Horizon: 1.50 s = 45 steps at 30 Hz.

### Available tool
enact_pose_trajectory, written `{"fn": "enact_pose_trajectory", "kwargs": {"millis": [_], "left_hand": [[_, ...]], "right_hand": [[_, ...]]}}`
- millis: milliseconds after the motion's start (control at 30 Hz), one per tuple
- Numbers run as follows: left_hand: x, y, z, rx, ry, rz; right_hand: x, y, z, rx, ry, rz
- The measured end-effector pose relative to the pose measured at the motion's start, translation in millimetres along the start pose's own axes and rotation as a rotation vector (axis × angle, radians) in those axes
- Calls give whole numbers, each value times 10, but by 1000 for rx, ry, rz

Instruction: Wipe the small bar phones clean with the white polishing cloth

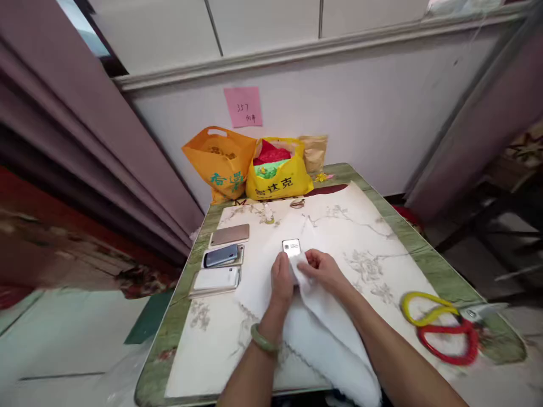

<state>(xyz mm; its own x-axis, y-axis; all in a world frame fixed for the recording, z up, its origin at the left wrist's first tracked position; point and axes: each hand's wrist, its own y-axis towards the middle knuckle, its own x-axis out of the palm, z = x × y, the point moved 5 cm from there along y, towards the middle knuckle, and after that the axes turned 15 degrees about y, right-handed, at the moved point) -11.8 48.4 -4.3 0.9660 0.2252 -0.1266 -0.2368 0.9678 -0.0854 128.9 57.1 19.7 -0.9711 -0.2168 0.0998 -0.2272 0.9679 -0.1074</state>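
In the middle of the table, a small silver mobile phone shows its back, with a camera lens and a speaker grille near the top. My left hand, with a green bangle on its wrist, is closed around the phone's left side. My right hand pinches a fold of white cloth against the phone's lower part, which the cloth and fingers hide. The cloth hangs down over the near table edge and also spreads under the phone.
Several phones lie at left, including a rose-gold one, a dark blue one and a white one. Scissors with yellow and red handles lie at right. An orange bag and a yellow bag stand at the back.
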Motion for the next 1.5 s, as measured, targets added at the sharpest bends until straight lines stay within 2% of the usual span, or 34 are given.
{"fn": "enact_pose_trajectory", "kwargs": {"millis": [100,200,367,533,600,700,833,967,1033,1133,1267,1367,1500], "left_hand": [[-8,-6,31,4,11,39],[-4,-17,81,42,67,16],[11,-40,139,111,171,-75],[27,-60,196,171,220,-93],[32,-70,220,184,211,-92],[28,-80,228,145,186,-80],[3,-74,208,44,137,-27],[2,-58,205,28,97,2],[6,-57,202,28,109,2],[26,-68,196,34,161,-47],[29,-74,180,27,197,-72],[17,-63,185,48,177,-44],[-14,-54,177,29,143,44]], "right_hand": [[1,-16,-3,30,31,-115],[-14,-17,1,26,51,-124],[-62,-4,26,-72,-43,49],[-90,-11,17,-133,-152,197],[-92,-14,12,-146,-168,220],[-74,-13,38,-123,-147,185],[-37,2,81,-77,-138,67],[-24,28,98,-27,-85,-67],[-33,32,92,-19,-39,-80],[-58,29,84,-41,-27,4],[-103,31,107,-65,-71,219],[-141,30,132,-61,31,332],[-226,-5,118,-68,224,401]]}}
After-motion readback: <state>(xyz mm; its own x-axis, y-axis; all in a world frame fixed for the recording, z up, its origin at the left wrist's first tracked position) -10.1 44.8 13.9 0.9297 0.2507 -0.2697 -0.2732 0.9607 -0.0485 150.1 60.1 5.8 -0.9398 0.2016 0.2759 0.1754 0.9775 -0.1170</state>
